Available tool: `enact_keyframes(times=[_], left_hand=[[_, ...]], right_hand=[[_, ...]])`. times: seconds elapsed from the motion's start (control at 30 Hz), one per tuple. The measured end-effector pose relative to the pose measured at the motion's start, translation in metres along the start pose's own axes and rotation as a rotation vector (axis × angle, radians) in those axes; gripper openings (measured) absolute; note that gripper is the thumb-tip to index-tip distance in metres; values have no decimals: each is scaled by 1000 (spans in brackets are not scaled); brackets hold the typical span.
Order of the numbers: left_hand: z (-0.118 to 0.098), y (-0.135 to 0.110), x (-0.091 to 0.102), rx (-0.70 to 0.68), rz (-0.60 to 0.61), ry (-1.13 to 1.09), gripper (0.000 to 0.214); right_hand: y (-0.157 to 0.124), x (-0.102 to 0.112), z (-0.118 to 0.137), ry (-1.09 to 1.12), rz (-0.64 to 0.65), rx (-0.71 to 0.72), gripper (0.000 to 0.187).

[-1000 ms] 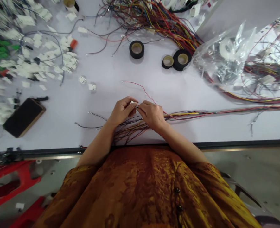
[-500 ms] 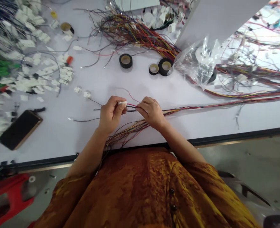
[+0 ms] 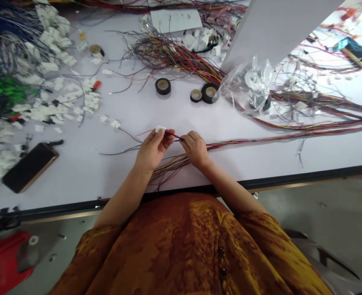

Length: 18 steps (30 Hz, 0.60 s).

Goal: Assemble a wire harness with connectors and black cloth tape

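Note:
My left hand [image 3: 152,149] pinches a white plug connector [image 3: 160,129] between thumb and fingers. Red and dark wires [image 3: 174,134] run from the connector across to my right hand [image 3: 195,148], whose fingers are closed on them. Beyond my right hand, a long wire bundle [image 3: 239,141] stretches over the table to the right. Below both hands, loose yellow, red and dark wire ends [image 3: 171,166] fan toward the table edge. Left of my left hand lie two small white connectors, the nearer one [image 3: 116,123] with a dark wire on it.
Black tape rolls [image 3: 163,86] lie beyond my hands, near a clear plastic bag [image 3: 245,84]. A thick wire bundle [image 3: 181,57] lies at the back. White connectors [image 3: 61,102] are heaped at left, above a phone [image 3: 30,167]. A grey panel [image 3: 276,28] stands at back right.
My left hand has turned and shifted slightly right with the connector, which now shows above the fingertips. A thin red wire now lies to the left of it. The view has shifted a little.

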<state>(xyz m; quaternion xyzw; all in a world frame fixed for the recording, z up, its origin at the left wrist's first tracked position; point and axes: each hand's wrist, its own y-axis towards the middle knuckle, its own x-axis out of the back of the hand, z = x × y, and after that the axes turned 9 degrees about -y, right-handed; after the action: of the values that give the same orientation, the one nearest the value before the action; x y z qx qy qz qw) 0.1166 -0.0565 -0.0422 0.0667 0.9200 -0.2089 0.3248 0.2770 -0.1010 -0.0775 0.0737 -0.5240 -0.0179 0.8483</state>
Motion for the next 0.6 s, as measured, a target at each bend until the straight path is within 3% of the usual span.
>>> enact_keyframes(times=[0.1,0.17,0.23,0.3,0.37,0.43,0.5,0.6], left_hand=[[9,4,-3,34,-89,-115,22],[13,5,-2,-7,-76,-93,25],[13,4,-1,-72,-24,-27,33],[11,2,1,-119,7,29,38],[9,0,2,-139,1,67,36],[7,-1,3,-146,-7,99,36],[6,-1,4,-149,-1,125,36],[5,0,6,-156,1,146,37]], right_hand=[[-1,6,-20,174,103,40,19],[9,15,-37,361,182,88,30],[32,28,-56,464,157,1,39],[65,39,-77,366,-2,-229,33],[99,47,-95,132,-149,-454,30],[128,51,-109,-24,-159,-608,32],[145,52,-116,-74,-91,-692,32],[147,55,-118,-61,-75,-725,31]])
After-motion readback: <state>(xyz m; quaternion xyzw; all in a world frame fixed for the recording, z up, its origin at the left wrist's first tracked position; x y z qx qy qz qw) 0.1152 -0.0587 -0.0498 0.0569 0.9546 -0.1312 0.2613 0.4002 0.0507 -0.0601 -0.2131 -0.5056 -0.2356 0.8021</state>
